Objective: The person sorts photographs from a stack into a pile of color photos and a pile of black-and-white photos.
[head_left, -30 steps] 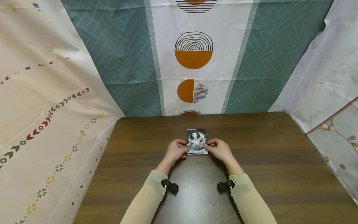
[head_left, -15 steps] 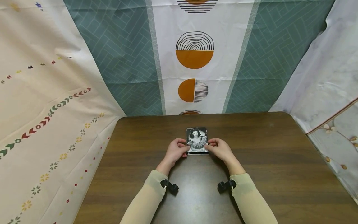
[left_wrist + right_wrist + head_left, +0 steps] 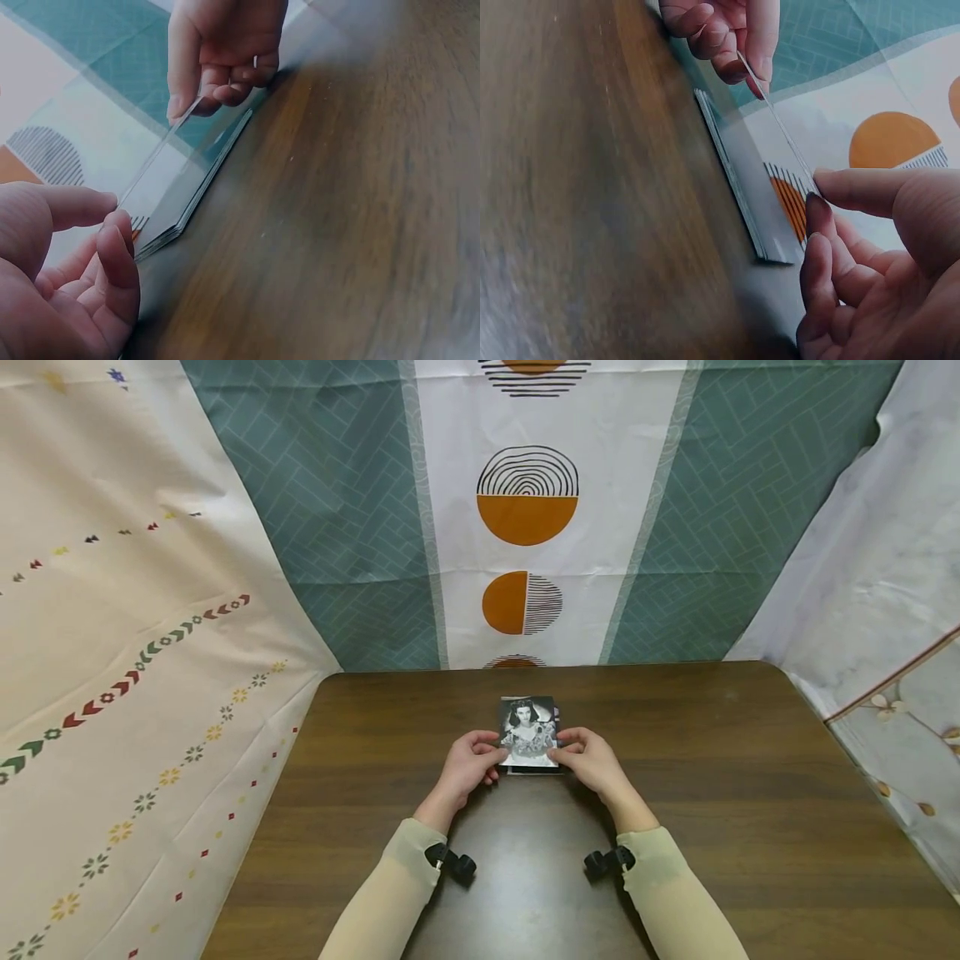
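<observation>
In the head view a black-and-white photo point(image 3: 529, 735) of a person in a ruffled dress is held level between both hands. My left hand point(image 3: 465, 765) pinches its left edge between thumb and fingers, and my right hand point(image 3: 594, 762) pinches the right edge the same way. Below it lies a stack of photo cards point(image 3: 534, 770), mostly hidden from above. Both wrist views show a gap between the thin held photo and the stack's layered edges point(image 3: 196, 201) point(image 3: 731, 176). The stack's top is glossy and mirrors the wall cloth.
The cards lie on a brown wooden table point(image 3: 675, 793), toward its far edge. Behind it hangs a green and white cloth point(image 3: 360, 510) with orange circles. A cream patterned cloth point(image 3: 150, 718) covers the left side, a pale one point(image 3: 877, 610) the right.
Both hands have raised the photo off the stack, and more of the cards shows below its near edge. The grip is unchanged. The head view has shifted slightly.
</observation>
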The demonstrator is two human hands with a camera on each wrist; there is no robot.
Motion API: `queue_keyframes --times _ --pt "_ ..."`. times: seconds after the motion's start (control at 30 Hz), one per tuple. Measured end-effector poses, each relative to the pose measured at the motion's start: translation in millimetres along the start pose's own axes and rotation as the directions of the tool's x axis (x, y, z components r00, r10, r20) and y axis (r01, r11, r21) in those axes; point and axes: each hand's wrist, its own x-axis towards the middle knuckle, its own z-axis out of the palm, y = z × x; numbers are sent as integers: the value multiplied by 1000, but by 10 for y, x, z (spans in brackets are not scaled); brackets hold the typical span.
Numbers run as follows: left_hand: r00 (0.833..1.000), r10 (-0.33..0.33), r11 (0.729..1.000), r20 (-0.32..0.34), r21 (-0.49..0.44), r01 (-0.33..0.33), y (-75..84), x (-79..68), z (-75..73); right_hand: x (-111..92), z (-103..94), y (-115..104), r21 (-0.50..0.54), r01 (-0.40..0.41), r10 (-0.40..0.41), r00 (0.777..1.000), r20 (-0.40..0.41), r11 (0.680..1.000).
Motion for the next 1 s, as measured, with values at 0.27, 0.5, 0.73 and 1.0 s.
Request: queue_keyframes --times 0.27,0.5,0.73,1.0 --pt "1000 -3 1000 16 2 3 62 -26 -78 -56 34 -113 8 40 -40 999 -24 999" --pt "1000 11 999 9 34 -12 110 -85 -252 -82 177 -205 -34 88 -90 995 -42 996" --pt "999 33 996 -4 79 -33 99 -179 -507 -108 405 -299 -87 120 -123 992 -31 989" --pt "998 28 992 -55 124 -21 55 -344 -894 -141 804 -391 -87 164 -161 986 34 983"
